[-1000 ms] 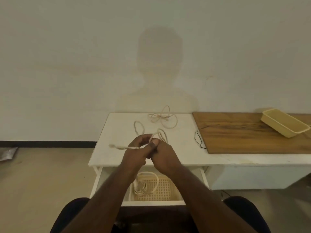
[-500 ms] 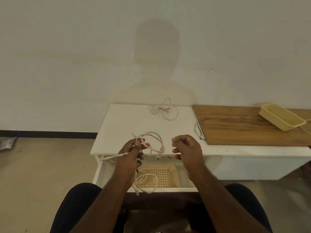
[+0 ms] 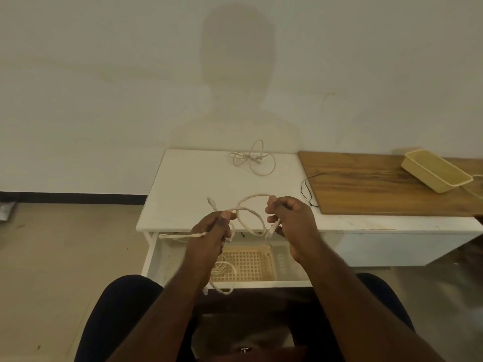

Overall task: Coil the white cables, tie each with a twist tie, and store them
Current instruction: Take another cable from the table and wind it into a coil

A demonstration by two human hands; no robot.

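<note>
Nearest, an open drawer point(image 3: 261, 283) is seen, with a lattice basket point(image 3: 251, 265) inside and a coiled cable point(image 3: 222, 273) at its left. Above it, a white cable point(image 3: 248, 218) is stretched in loops between both hands: it is pinched by the left hand point(image 3: 211, 231) and gripped by the right hand point(image 3: 290, 218). Farther off, a loose cable point(image 3: 251, 160) lies on the white table point(image 3: 188, 184). At the far right, a yellow tray point(image 3: 436, 171) rests on a wooden board point(image 3: 366, 186).

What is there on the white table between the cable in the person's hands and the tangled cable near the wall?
Nothing: in the head view the white table is bare between the held cable and the tangled cable.
</note>
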